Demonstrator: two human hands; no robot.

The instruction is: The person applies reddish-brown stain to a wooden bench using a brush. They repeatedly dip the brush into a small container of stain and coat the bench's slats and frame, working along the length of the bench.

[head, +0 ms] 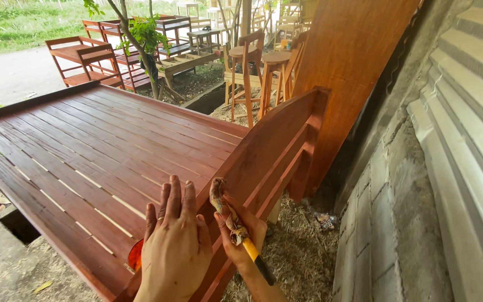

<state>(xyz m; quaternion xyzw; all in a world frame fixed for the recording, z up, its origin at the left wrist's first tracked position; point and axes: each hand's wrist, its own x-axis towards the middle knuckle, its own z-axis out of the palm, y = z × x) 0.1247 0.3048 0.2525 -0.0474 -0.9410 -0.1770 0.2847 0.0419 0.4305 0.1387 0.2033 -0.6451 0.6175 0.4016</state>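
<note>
A large red-brown slatted wooden bed frame fills the left and middle of the view, with a raised headboard rail along its right side. My left hand lies flat, fingers together, on the slats near the front corner. An orange-red object peeks out under its wrist. My right hand grips a stained paintbrush with a yellow and black handle. The bristle end points up against the headboard's inner face.
A grey block wall and corrugated sheets stand on the right. A tall wooden plank leans behind the headboard. Stools, chairs and benches stand outside near a small tree. Straw litters the ground.
</note>
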